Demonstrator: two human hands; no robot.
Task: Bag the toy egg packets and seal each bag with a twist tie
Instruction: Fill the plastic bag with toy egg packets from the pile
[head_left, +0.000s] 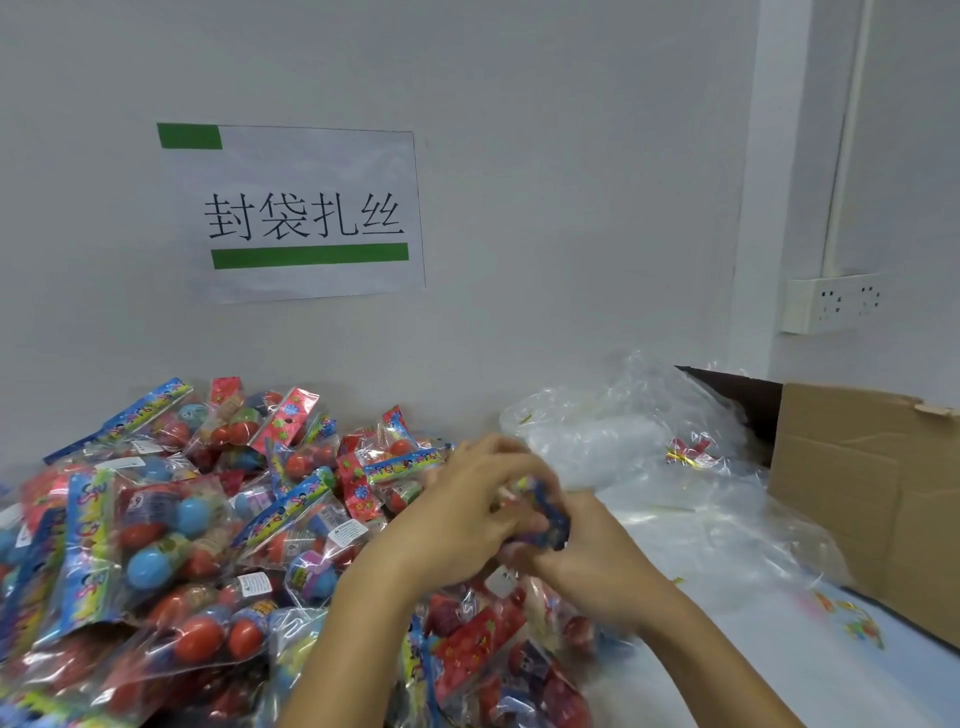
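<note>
One head-worn view looks forward and down, close over the table (727, 649), facing the wall (519, 156).

The toy egg packets (156, 530), heaped left of the cardboard box (872, 499), are clear glossy plastic film with printed paper-like header cards; the eggs inside look like smooth, shiny hard plastic in red and blue. The box is matt brown corrugated cardboard with a rough torn edge at its top. Just left of it lies a pile of empty bags (623, 431), thin, crinkled, shiny transparent plastic. A gold, metallic-looking twist tie (684, 458) glints among them. The paper sign (296, 213), on the matt painted wall far left of the box, is slightly glossy.
</note>
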